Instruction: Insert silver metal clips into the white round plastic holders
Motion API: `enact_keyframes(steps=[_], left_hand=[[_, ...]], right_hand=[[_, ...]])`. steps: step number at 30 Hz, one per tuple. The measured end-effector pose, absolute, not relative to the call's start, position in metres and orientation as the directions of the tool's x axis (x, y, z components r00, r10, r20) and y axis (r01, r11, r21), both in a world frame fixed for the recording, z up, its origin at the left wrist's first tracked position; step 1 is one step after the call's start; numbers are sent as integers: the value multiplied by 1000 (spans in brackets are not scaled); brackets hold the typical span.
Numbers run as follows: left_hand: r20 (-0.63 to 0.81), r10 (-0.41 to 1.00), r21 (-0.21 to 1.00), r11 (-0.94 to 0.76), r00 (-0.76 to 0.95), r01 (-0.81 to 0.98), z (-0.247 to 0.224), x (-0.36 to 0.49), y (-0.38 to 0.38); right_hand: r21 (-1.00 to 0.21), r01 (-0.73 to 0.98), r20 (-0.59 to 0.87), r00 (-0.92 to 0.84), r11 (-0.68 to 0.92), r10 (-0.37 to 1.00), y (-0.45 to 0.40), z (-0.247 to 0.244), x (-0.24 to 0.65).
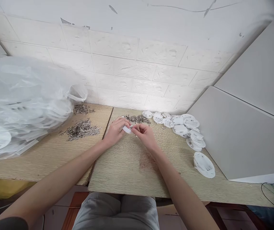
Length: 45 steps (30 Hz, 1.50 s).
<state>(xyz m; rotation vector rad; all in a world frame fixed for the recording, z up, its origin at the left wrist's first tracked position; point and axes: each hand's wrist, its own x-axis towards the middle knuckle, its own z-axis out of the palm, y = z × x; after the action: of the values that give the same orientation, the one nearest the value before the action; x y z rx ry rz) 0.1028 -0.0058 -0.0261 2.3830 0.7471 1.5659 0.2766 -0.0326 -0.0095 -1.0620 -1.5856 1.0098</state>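
1. Lap in light grey shorts [117,212] is nearest, below the table [127,169] edge. Both forearms reach in over that edge and converge ahead: left forearm [62,174] on a long diagonal from lower left, right forearm [177,183] steeper from lower right.
2. Left hand [115,131]: back of hand up, fingers curled inward, pinching the small white piece [126,129] between thumb and fingers.
3. Right hand [144,135]: wrist bent in toward the left, fingers curled, thumb and index closed in a pinch at the white piece's right edge. Item between those tips too small to identify.
4. Hands nearly meet; white piece sits between them.
5. Right of hands, closer to body: stack of white oval plates [204,164]. More white plates [180,123] overlap in a loose run, right and farther back.
6. Left of hands: larger pile of small metal parts [82,130], second pile [82,109] behind it. Clear plastic bag [29,86] with white pieces, far left.
7. Just beyond hands: central metal pile [137,119].
8. Backdrop: white brick-pattern wall [139,73].
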Motion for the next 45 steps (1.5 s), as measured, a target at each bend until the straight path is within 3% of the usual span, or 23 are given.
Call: enact_keyframes(steps=[10, 20, 29, 45], left_hand=[[835, 438, 352, -891, 334, 288, -24, 103, -8], [848, 384, 255, -899, 364, 355, -30, 100, -4], [848, 353, 210, -909, 396, 361, -30, 101, -5], [882, 320, 194, -916, 347, 352, -25, 100, -4]], right_hand=[[-938, 183, 266, -164, 294, 950, -34, -13, 273], [-810, 440, 384, -102, 387, 918, -42, -4, 270], [-740, 499, 411, -196, 451, 891, -43, -9, 269], [-896, 287, 333, -72, 339, 940, -45, -1, 267]])
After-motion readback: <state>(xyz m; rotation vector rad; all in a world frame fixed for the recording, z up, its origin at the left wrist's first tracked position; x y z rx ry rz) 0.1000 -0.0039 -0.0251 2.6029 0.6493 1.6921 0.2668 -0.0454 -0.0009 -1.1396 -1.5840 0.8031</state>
